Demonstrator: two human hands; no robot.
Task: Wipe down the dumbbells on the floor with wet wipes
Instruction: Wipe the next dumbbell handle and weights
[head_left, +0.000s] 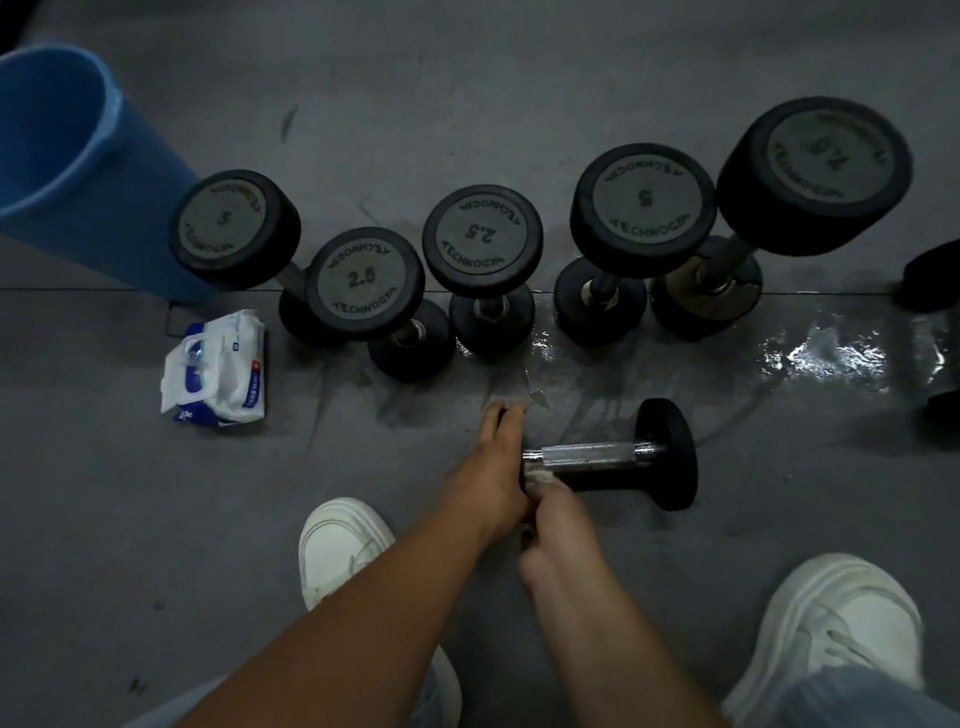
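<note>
A black dumbbell (597, 457) lies on its side on the grey floor in front of me, its chrome handle pointing left to right. My left hand (493, 467) grips its left head, which the hand hides. My right hand (558, 514) holds a crumpled wet wipe (537, 475) against the handle's left end. Several more black dumbbells stand upright in a row behind, among them a 2.5 (363, 283), another 2.5 (483, 239), a 5 (644, 200) and a large one (815, 171). A white and blue wet wipes pack (218, 371) lies at the left.
A blue bin (78, 156) stands at the far left behind the row. A wet shiny patch (831, 353) spreads over the floor at the right. My two white shoes (337, 545) (831, 634) are planted either side of my arms.
</note>
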